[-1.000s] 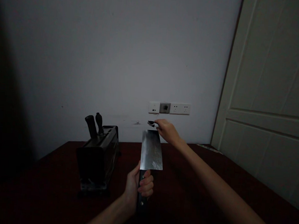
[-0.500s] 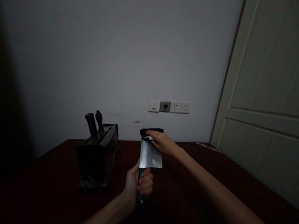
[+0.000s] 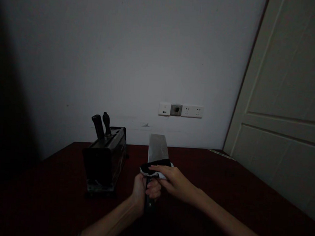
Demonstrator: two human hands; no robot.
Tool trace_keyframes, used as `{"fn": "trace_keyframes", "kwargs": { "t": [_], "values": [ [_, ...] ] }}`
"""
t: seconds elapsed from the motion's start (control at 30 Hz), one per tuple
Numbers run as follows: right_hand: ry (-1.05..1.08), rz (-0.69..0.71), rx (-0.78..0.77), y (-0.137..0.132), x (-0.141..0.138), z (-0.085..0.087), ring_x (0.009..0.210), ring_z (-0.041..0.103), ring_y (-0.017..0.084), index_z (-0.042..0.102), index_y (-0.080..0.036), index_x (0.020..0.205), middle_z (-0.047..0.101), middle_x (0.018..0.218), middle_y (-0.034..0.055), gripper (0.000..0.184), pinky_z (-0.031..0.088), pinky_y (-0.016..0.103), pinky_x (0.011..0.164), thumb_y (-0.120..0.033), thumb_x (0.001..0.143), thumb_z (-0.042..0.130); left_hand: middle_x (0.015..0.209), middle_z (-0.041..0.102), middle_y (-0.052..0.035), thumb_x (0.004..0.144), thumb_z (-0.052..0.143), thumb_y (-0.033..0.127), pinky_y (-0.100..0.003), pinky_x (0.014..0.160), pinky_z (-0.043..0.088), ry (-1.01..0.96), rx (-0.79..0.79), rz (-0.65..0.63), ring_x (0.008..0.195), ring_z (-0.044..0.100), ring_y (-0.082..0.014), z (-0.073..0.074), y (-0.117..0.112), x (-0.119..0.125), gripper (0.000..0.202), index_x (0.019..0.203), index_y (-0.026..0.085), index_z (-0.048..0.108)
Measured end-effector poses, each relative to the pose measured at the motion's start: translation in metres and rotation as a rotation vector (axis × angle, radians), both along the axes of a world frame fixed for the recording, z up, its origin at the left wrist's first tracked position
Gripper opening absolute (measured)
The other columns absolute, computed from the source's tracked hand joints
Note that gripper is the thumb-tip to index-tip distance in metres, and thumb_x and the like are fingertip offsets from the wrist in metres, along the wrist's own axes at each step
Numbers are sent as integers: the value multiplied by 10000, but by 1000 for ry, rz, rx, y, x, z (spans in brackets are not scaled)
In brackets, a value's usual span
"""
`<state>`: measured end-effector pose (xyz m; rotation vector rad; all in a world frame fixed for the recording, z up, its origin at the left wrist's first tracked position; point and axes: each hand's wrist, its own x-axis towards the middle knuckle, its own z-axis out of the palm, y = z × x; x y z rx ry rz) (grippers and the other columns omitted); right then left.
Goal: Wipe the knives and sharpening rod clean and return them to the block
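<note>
My left hand (image 3: 141, 189) is closed around the dark handle of a cleaver (image 3: 158, 147), whose broad metal blade points away from me. In my right hand (image 3: 173, 179) is a black cloth (image 3: 156, 165) with a white edge or underside. The fingers press the cloth across the blade's lower end, just above the handle and close to my left fingers. The upper part of the blade shows bare above the cloth. Part of the handle is hidden by my left fingers.
A dark knife block (image 3: 104, 161) stands on the left of the dark red table (image 3: 208, 192), with two black knife handles (image 3: 98, 127) sticking out of its top. Behind are a pale wall with sockets (image 3: 191, 111) and, at right, a panelled door (image 3: 286, 104).
My right hand has drawn the cloth down the blade from its far end to near the handle. The cleaver stays in my left hand, its blade tilted slightly differently.
</note>
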<state>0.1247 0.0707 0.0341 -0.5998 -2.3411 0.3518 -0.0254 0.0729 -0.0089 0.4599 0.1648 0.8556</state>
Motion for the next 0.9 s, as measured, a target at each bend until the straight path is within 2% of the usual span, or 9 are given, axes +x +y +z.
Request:
{"fn": "trace_keyframes", "kwargs": {
  "t": [0.17, 0.33, 0.5, 0.57, 0.67, 0.9],
  "values": [
    [22, -47, 58, 21, 1, 23, 1045, 573, 182, 495, -210, 1209, 627, 1147, 80, 430, 430, 351, 896, -80, 801, 460, 420, 215, 79, 867, 351, 443, -135, 307, 181, -49, 74, -97, 296, 97, -18, 7, -5, 2, 441, 566, 133, 436],
    [-28, -190, 160, 56, 3, 55, 867, 627, 188, 552, -194, 1132, 681, 976, 70, 337, 454, 303, 757, -118, 817, 459, 409, 213, 77, 877, 296, 517, -142, 303, 166, -52, 114, -140, 292, 90, -21, 15, -12, 4, 514, 550, 139, 415],
    [-3, -276, 202, 84, 10, 70, 844, 622, 216, 559, -171, 1121, 680, 943, 96, 345, 440, 338, 752, -98, 800, 457, 395, 228, 72, 883, 283, 511, -145, 298, 158, -56, 137, -176, 285, 96, -24, 17, -19, 8, 522, 550, 137, 432],
    [1, -288, 212, 85, 11, 70, 868, 621, 221, 551, -174, 1136, 676, 974, 102, 363, 438, 353, 772, -91, 794, 460, 394, 233, 70, 884, 273, 515, -148, 302, 162, -48, 141, -185, 283, 102, -26, 18, -21, 9, 526, 552, 139, 430],
    [-10, -271, 212, 72, 11, 64, 918, 619, 230, 542, -163, 1150, 669, 1022, 117, 366, 446, 374, 799, -106, 795, 478, 397, 234, 71, 885, 279, 511, -152, 310, 170, -41, 136, -189, 285, 103, -27, 20, -23, 9, 518, 553, 141, 427],
    [-23, -79, 153, 8, 9, 23, 1146, 510, 191, 456, -179, 1246, 570, 1225, 124, 473, 417, 392, 953, -73, 785, 462, 403, 230, 73, 853, 378, 421, -152, 304, 172, -25, 162, -140, 287, 108, -27, 14, -14, 5, 422, 557, 131, 458]
  ]
}}
